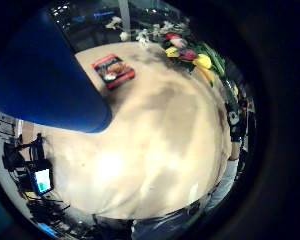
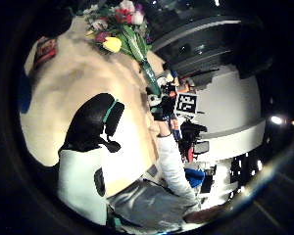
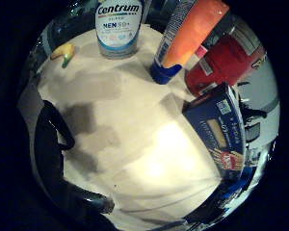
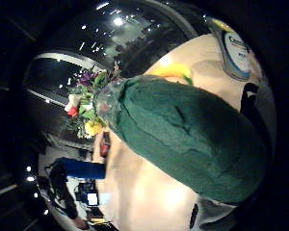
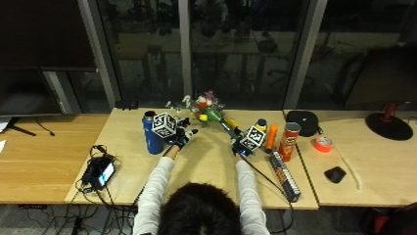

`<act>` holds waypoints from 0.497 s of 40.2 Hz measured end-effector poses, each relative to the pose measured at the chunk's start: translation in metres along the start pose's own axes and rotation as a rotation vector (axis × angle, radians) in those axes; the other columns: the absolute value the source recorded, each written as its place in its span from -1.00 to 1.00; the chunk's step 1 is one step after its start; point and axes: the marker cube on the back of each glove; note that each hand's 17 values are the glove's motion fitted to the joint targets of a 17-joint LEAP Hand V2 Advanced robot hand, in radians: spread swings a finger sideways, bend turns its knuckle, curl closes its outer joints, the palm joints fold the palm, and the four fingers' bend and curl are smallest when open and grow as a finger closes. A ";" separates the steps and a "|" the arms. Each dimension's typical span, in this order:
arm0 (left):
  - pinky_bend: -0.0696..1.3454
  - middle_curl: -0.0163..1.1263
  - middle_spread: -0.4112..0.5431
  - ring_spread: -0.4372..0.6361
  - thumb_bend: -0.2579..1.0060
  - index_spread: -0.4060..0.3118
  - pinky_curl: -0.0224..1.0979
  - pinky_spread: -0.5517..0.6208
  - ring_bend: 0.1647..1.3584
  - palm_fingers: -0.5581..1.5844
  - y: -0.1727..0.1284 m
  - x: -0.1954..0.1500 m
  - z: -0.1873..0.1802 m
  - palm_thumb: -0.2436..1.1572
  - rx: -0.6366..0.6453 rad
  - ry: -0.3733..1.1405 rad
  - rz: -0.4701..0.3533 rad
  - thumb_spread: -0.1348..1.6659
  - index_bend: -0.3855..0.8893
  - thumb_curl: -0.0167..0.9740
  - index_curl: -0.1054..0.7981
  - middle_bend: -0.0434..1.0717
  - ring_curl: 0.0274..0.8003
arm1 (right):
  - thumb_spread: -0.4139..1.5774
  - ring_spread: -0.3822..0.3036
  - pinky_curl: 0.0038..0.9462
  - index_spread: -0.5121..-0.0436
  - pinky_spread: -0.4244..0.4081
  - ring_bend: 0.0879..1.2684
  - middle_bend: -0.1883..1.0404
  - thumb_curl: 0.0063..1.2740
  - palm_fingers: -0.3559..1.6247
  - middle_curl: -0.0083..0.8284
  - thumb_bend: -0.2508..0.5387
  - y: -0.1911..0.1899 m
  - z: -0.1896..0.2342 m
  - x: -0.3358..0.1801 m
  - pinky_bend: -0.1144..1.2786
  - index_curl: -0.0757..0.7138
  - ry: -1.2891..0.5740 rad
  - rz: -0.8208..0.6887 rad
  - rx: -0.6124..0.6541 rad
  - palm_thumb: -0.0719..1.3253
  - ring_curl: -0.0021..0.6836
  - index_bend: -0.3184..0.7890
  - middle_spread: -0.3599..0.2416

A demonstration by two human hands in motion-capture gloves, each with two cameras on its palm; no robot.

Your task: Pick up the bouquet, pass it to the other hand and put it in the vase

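While the person leans over the wooden table point(image 5: 208, 171), the outside view shows the right hand point(image 5: 242, 145) gripping the green-wrapped stems of the bouquet point(image 5: 210, 108), whose blooms point toward the table's far edge. The left hand point(image 5: 177, 138) hovers just beside the blue vase point(image 5: 151, 133), which stands upright near the far left part of the table; whether its fingers are spread or curled cannot be told. An orange tube point(image 5: 271, 137), a red Pringles can point(image 5: 287, 141) and a long dark pasta box point(image 5: 285, 176) sit toward the right edge.

From the left little finger side palm view, the vase point(image 1: 45, 75) fills much of the picture, a red packet point(image 1: 113, 70) lies flat beyond it, and the bouquet point(image 1: 190, 52) lies across the table's far part.

From the left thumb side palm view, a hand point(image 2: 159, 105) clasps the bouquet point(image 2: 122, 32) by its stems.

From the right little finger side palm view, a Centrum bottle point(image 3: 118, 26), the orange tube point(image 3: 185, 33), the can point(image 3: 226, 62) and the pasta box point(image 3: 221, 132) stand on the table.

From the right thumb side palm view, the green wrap crosses close to the palm, with the flowers point(image 4: 89, 108) at its end.
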 end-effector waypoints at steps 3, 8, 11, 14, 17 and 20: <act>-0.67 -0.33 0.19 0.46 -0.62 0.08 -0.54 0.55 -0.66 0.00 -0.004 0.014 -0.006 0.07 0.054 0.157 0.064 0.27 0.13 -0.30 0.19 -0.54 -0.47 | 0.37 -0.45 -0.04 0.22 -0.52 0.31 0.43 -0.34 0.92 0.39 -0.28 -0.001 -0.017 -0.016 0.02 0.27 -0.196 -0.008 -0.031 0.48 0.48 0.28 -0.41; -0.66 -0.31 0.09 0.32 -0.62 0.04 -0.51 0.44 -0.65 0.05 -0.008 0.038 -0.025 0.10 0.128 0.408 0.064 0.26 0.09 -0.29 0.20 -0.57 -0.42 | 0.21 -0.45 0.01 0.22 -0.55 0.39 0.51 -0.25 0.86 0.45 -0.35 0.007 -0.062 -0.043 0.10 0.36 -0.473 0.080 -0.196 0.52 0.55 0.34 -0.40; -0.64 -0.30 0.08 0.27 -0.63 0.06 -0.48 0.40 -0.63 0.03 -0.013 0.047 -0.038 0.11 0.168 0.527 0.034 0.25 0.01 -0.29 0.19 -0.60 -0.39 | 0.15 -0.44 0.04 0.24 -0.56 0.43 0.55 -0.20 0.83 0.48 -0.38 0.008 -0.090 -0.060 0.13 0.41 -0.572 0.104 -0.227 0.54 0.58 0.37 -0.39; -0.63 -0.31 0.06 0.24 -0.63 0.06 -0.47 0.36 -0.63 0.03 -0.019 0.056 -0.051 0.12 0.155 0.646 0.013 0.24 -0.03 -0.28 0.18 -0.62 -0.38 | 0.11 -0.44 0.06 0.24 -0.56 0.45 0.58 -0.16 0.81 0.50 -0.40 0.006 -0.113 -0.077 0.16 0.46 -0.665 0.072 -0.214 0.55 0.60 0.40 -0.39; -0.62 -0.32 0.06 0.21 -0.64 0.07 -0.45 0.34 -0.62 0.01 -0.027 0.062 -0.058 0.11 0.124 0.717 -0.062 0.23 -0.09 -0.28 0.17 -0.64 -0.36 | 0.07 -0.44 0.07 0.24 -0.56 0.47 0.61 -0.13 0.80 0.51 -0.41 0.003 -0.133 -0.092 0.17 0.49 -0.729 0.034 -0.186 0.56 0.61 0.41 -0.39; -0.61 -0.33 0.13 0.25 -0.65 0.13 -0.42 0.38 -0.60 -0.08 -0.036 0.059 -0.059 0.08 0.095 0.697 -0.241 0.22 -0.16 -0.28 0.15 -0.65 -0.33 | 0.00 -0.45 0.08 0.24 -0.56 0.48 0.61 -0.08 0.78 0.52 -0.41 -0.017 -0.142 -0.105 0.19 0.52 -0.754 -0.099 0.042 0.57 0.61 0.42 -0.38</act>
